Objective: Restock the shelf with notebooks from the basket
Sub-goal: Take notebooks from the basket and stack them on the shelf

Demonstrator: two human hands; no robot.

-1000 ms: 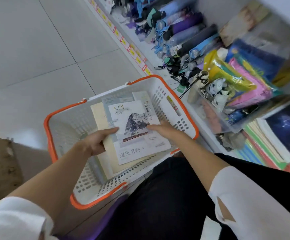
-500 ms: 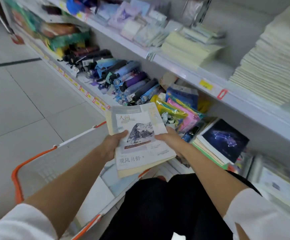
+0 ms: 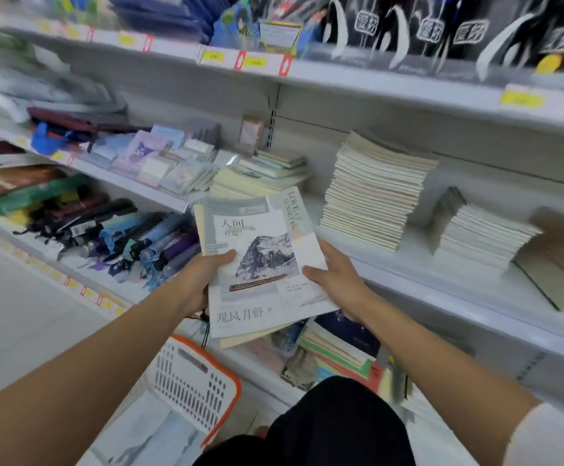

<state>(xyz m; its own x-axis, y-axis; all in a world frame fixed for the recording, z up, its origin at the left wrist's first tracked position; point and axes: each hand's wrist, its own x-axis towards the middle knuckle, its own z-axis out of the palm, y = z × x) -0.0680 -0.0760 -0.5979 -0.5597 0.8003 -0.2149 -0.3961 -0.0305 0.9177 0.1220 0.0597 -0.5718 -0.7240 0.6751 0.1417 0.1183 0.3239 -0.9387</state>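
Left hand [image 3: 195,280] grips the left edge of a small stack of thin soft-cover notebooks [image 3: 260,237], thumb on the top cover, fingers curled underneath. Right hand [image 3: 338,277] clamps the right edge the same way: thumb on top, fingers hidden below. The stack is off any surface, tilted slightly, in front of the white metal middle shelf [image 3: 415,260].

Top cover: pale grey-white, mountain photo with a red train, black Chinese lettering. The books below are fanned out; cream edges show at the left and bottom, and a grey cover with English text shows at the top right.

Behind the stack, on that shelf: low piles of cream notebooks [image 3: 257,179]. To the right of them, a tall pile of cream-edged notebooks [image 3: 375,193], then a shorter pile [image 3: 479,233], then brown kraft-cover books [image 3: 560,257] lying at a slant. There is bare shelf between the tall and short piles.

Left on the same level: small pastel notepads [image 3: 169,163], blurred.

On the lower shelf: folded umbrellas in blue, purple and black [image 3: 132,240]. A dark-blue notebook [image 3: 348,331] sits just under my right wrist.

The white plastic basket with an orange rim [image 3: 186,378] is on the floor below my left forearm, with a pale printed cover [image 3: 149,438] lying inside it.

The top shelf edge carries yellow price tags [image 3: 253,62]; the goods above are black-and-white and blurred.
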